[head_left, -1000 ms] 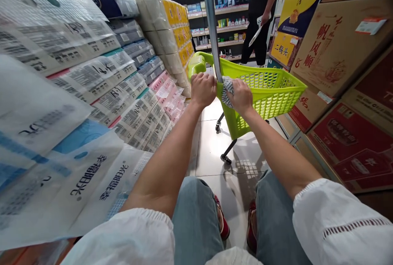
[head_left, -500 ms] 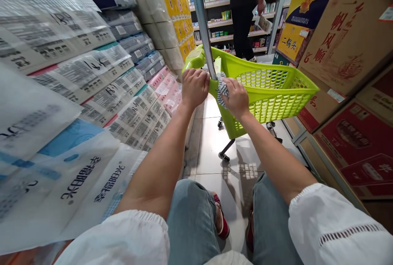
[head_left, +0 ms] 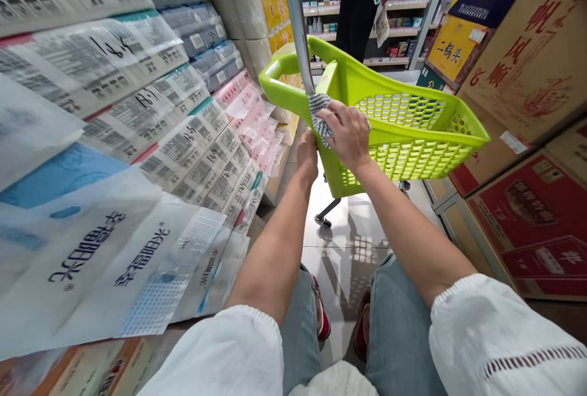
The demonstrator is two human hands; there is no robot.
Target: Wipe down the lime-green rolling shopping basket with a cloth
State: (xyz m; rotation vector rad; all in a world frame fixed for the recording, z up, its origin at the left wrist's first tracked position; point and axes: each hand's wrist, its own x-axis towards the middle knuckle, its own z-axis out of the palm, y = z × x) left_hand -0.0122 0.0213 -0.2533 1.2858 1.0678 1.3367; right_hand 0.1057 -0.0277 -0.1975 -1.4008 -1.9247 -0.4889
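Observation:
A bright green plastic shopping cart [head_left: 408, 133] stands in front of me, with a metal pole [head_left: 299, 23] rising at its handle. My right hand [head_left: 346, 136] is closed on a grey-and-white striped cloth [head_left: 320, 109] and presses it to the cart's near corner, at the foot of the pole. Just below and left of the cloth, my left hand [head_left: 308, 151] is closed at the cart's near edge, under the handle. Its fingertips are partly hidden, and what it grips cannot be made out.
Stacked paper packs [head_left: 151, 109] line the left side. Cartons [head_left: 527, 60] are piled on the right. Beyond the cart a person in black [head_left: 360, 5] stands before store shelves [head_left: 410, 5]. One cart wheel [head_left: 323, 221] shows on the tiled floor.
My left hand has left the top of the handle and moved down beneath it. The cart's handle appears higher and further left. The person beyond now shows papers hanging lower from a hand.

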